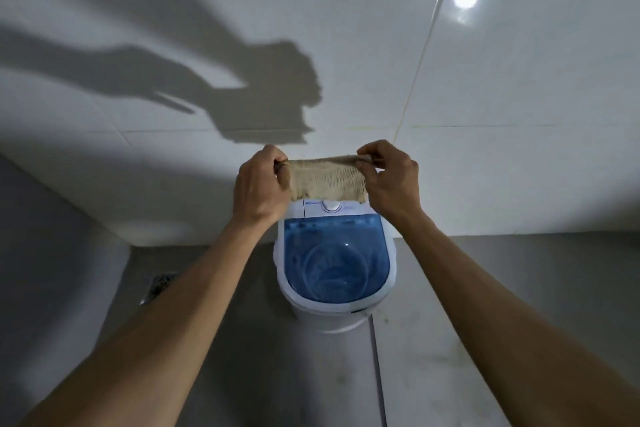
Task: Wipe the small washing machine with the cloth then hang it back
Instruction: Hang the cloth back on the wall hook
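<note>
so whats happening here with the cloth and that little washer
A person is holding a beige cloth stretched between both hands, the left hand gripping one end and the right hand the other. It hangs in the air in front of the tiled wall, above the small washing machine, which stands on the floor with its blue lid shut. The cloth is not touching the machine.

cloth (327, 178) stretched between both hands above the washing machine (334, 270), wall (519, 114) behind.
</note>
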`<state>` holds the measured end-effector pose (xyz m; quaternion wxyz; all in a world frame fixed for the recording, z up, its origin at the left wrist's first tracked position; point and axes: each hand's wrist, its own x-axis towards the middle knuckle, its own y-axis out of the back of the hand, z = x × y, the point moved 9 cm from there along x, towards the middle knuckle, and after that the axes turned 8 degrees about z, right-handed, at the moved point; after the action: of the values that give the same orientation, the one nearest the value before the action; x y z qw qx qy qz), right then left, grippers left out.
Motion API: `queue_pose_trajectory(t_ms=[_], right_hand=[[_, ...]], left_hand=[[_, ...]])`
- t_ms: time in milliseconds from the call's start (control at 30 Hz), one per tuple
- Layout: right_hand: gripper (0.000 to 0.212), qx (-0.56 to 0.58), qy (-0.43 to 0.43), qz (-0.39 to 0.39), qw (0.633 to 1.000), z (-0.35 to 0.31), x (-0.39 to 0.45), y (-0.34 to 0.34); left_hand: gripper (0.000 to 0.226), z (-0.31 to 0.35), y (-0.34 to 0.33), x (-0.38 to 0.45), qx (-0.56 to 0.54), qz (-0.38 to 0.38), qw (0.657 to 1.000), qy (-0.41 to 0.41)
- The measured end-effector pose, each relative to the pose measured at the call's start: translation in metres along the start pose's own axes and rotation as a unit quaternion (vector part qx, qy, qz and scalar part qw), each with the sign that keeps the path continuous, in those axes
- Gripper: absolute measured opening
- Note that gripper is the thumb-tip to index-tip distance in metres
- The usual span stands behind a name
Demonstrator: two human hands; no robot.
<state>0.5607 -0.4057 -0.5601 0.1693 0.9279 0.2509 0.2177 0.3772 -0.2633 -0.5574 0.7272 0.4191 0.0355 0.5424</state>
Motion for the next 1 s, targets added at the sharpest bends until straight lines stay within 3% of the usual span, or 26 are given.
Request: queue_pose_trajectory(t_ms=[233, 533, 667, 1000], right_hand=[[0.013, -0.008, -0.021, -0.027, 0.999, -0.147, 0.017, 0.065], [0.014, -0.038, -0.018, -0.047, 0.998, -0.349, 0.023, 0.153], [0.011, -0.023, 0.006, -0.064, 0.998, -0.413, 0.026, 0.175], [0.014, 0.002, 0.084, -0.099, 0.992, -0.505, 0.034, 0.17]], left_hand=[[0.028, 0.105, 0.126, 0.04, 0.008, -0.025, 1.0, 0.001], [0.018, 0.232, 0.311, 0.079, -0.038, -0.038, 0.999, 0.002], [0.015, 0.26, 0.362, 0.089, -0.089, -0.036, 0.994, 0.044], [0.016, 0.273, 0.443, 0.102, -0.109, 0.059, 0.992, -0.003]])
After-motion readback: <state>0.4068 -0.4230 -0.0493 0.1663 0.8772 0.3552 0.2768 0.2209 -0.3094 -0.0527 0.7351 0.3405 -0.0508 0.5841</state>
